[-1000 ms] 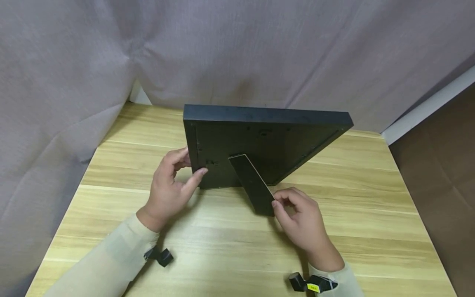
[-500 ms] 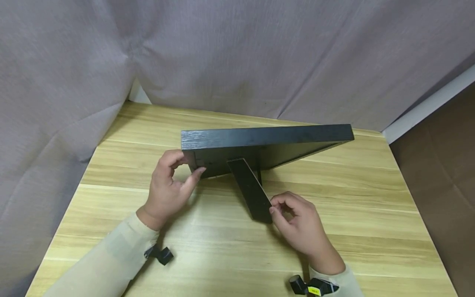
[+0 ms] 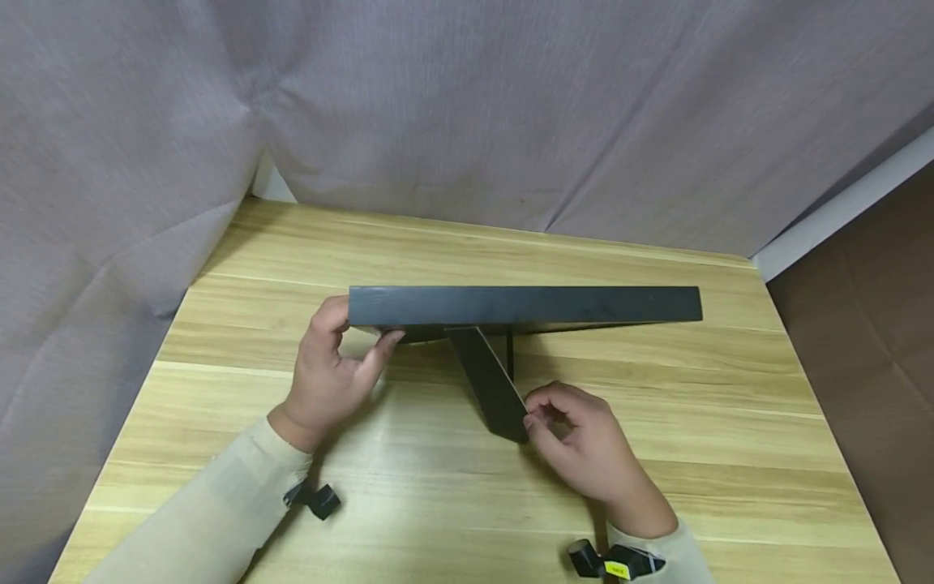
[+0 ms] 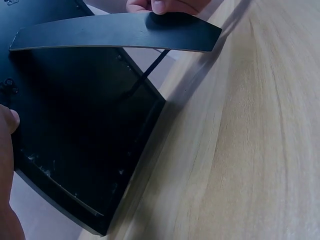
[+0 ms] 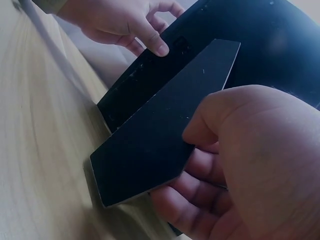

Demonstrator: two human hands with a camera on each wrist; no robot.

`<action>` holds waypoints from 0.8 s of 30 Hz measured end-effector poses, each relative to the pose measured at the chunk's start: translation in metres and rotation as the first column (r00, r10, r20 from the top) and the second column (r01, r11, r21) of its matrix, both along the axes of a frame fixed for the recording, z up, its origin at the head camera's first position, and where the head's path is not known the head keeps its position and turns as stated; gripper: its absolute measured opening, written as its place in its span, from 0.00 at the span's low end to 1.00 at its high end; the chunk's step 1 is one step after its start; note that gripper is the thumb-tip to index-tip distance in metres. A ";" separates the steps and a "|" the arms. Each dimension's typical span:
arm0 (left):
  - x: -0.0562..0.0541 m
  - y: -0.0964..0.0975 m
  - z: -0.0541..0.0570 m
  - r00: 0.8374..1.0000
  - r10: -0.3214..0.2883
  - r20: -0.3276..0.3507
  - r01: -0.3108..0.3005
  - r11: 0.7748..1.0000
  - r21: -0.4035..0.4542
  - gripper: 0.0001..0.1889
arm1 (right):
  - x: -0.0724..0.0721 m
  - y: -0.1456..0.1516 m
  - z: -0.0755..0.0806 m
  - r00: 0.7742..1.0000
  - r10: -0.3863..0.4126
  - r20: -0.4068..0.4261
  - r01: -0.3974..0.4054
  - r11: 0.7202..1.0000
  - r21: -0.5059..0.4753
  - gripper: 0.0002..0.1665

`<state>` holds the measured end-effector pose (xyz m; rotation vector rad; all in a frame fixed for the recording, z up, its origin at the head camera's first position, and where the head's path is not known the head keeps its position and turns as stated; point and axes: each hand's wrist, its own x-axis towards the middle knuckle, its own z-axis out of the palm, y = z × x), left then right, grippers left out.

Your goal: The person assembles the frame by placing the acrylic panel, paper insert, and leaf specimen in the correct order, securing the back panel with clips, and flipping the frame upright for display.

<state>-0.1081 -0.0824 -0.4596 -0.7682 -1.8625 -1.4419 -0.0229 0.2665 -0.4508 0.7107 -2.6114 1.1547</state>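
Note:
A black picture frame [image 3: 525, 305] stands nearly upright on the table, its back toward me and its front hidden. From the back, a black easel leg [image 3: 487, 385] swings out toward me, joined to the frame by a dark strap [image 4: 147, 72]. My left hand [image 3: 328, 373] grips the frame's left edge, thumb on the back panel and fingers round the far side. At the leg's lower right edge, my right hand [image 3: 580, 442] pinches the leg between thumb and fingers, as the right wrist view also shows.
The wooden table [image 3: 409, 503] has light grain. Grey cloth [image 3: 467, 122] hangs behind it and at the left, and a brown panel [image 3: 868, 324] is at the right. Each wrist carries a small black camera [image 3: 323, 503].
The frame has tipped toward me from leaning away, so its top edge now hides most of the back. The right hand has shifted slightly left and toward me with the leg.

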 end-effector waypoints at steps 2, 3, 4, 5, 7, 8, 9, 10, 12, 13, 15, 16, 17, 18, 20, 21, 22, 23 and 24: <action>0.000 0.000 -0.002 1.000 0.015 -0.018 -0.015 1.000 -0.004 0.24 | 0.000 0.000 -0.001 1.000 0.013 0.008 -0.013 1.000 0.006 0.16; 0.000 0.000 -0.003 0.999 0.023 -0.022 -0.023 1.000 -0.007 0.24 | 0.000 0.001 -0.001 1.000 0.019 0.013 -0.020 1.000 0.008 0.16; 0.000 -0.001 -0.004 0.999 0.029 -0.022 -0.029 1.000 -0.010 0.24 | 0.000 0.001 -0.001 1.000 0.025 0.017 -0.025 1.000 0.012 0.16; 0.000 -0.001 -0.005 0.999 0.035 -0.019 -0.035 0.999 -0.013 0.24 | 0.000 0.001 -0.002 0.999 0.027 0.027 -0.028 1.000 0.015 0.16; 0.001 -0.001 -0.006 0.999 0.038 -0.011 -0.039 0.999 -0.017 0.24 | 0.000 0.001 -0.003 0.999 0.036 0.029 -0.037 0.999 0.018 0.16; 0.001 -0.001 -0.006 0.999 0.038 -0.005 -0.038 0.999 -0.019 0.23 | 0.000 0.001 -0.003 0.999 0.039 0.030 -0.039 0.999 0.018 0.16; 0.001 -0.002 -0.006 0.999 0.036 0.003 -0.036 0.999 -0.021 0.23 | 0.000 0.002 -0.004 0.999 0.040 0.032 -0.040 0.999 0.017 0.16; 0.001 -0.002 -0.006 0.999 0.035 0.007 -0.035 0.999 -0.023 0.23 | -0.001 0.002 -0.004 0.999 0.040 0.032 -0.041 0.999 0.017 0.16; 0.001 -0.002 -0.006 1.000 0.029 0.011 -0.028 0.999 -0.023 0.23 | -0.001 0.002 -0.005 0.999 0.044 0.027 -0.044 0.999 0.019 0.16; 0.001 -0.002 -0.006 1.000 0.026 0.012 -0.026 0.999 -0.023 0.23 | -0.002 0.002 -0.006 0.999 0.046 0.027 -0.046 0.999 0.019 0.16; 0.000 -0.002 -0.006 1.000 0.014 0.009 -0.014 1.000 -0.014 0.21 | -0.002 0.003 -0.006 0.998 0.056 0.032 -0.057 0.998 0.021 0.16; 0.000 -0.002 -0.006 1.000 0.009 0.001 -0.009 1.000 -0.011 0.21 | -0.003 0.004 -0.005 0.998 0.063 0.029 -0.064 0.998 0.027 0.16; -0.001 -0.002 -0.006 1.000 0.002 -0.008 -0.002 1.000 -0.007 0.21 | -0.003 0.005 -0.003 0.997 0.068 0.032 -0.070 0.997 0.036 0.16; -0.001 -0.002 -0.006 1.000 -0.006 -0.017 0.006 1.000 -0.001 0.21 | -0.003 0.006 -0.001 0.997 0.073 0.036 -0.075 0.996 0.045 0.15; -0.002 -0.001 -0.006 0.999 -0.028 -0.031 0.028 1.000 0.008 0.23 | -0.004 0.009 0.003 0.996 0.090 0.014 -0.091 0.995 0.051 0.14; -0.002 -0.001 -0.006 0.998 -0.041 -0.037 0.041 0.999 0.012 0.24 | -0.004 0.011 0.006 0.995 0.099 -0.021 -0.098 0.994 0.045 0.13; -0.002 -0.001 -0.006 0.998 -0.057 -0.033 0.058 0.998 0.016 0.24 | -0.004 0.013 0.010 0.992 0.100 -0.071 -0.097 0.994 0.046 0.09; -0.002 -0.001 -0.007 0.997 -0.080 -0.024 0.081 0.996 0.024 0.26 | -0.004 0.015 0.014 0.988 0.092 -0.122 -0.087 0.995 0.049 0.07; -0.002 -0.001 -0.007 0.995 -0.103 -0.014 0.104 0.994 0.031 0.27 | -0.004 0.016 0.020 0.979 0.075 -0.188 -0.067 0.997 0.047 0.08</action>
